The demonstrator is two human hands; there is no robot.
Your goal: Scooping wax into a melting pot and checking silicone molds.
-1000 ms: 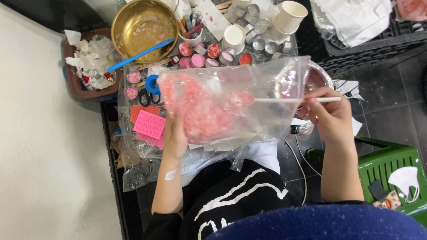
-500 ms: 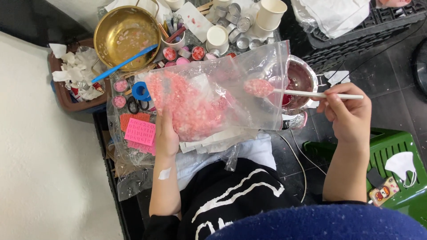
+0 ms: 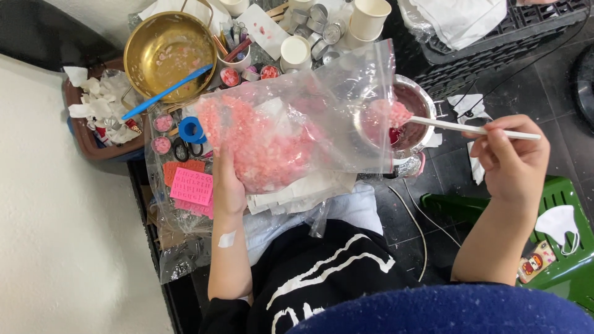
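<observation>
The fingers of the left hand [image 3: 228,188] are clenched on the lower edge of a clear plastic bag [image 3: 291,117], which is held up above the cluttered surface and is filled with pink crumbled flakes [image 3: 260,145]. The fingers of the right hand [image 3: 510,158] are pinched around a white stick [image 3: 473,128], whose far end is dipped into a small metal pot [image 3: 417,105] holding red liquid, partly hidden behind the bag. A brass bowl [image 3: 167,52] with a blue spatula [image 3: 166,93] laid across it is seen beyond the bag, near white paper cups [image 3: 368,17]. A pink mould [image 3: 192,187] lies just beside the left hand.
</observation>
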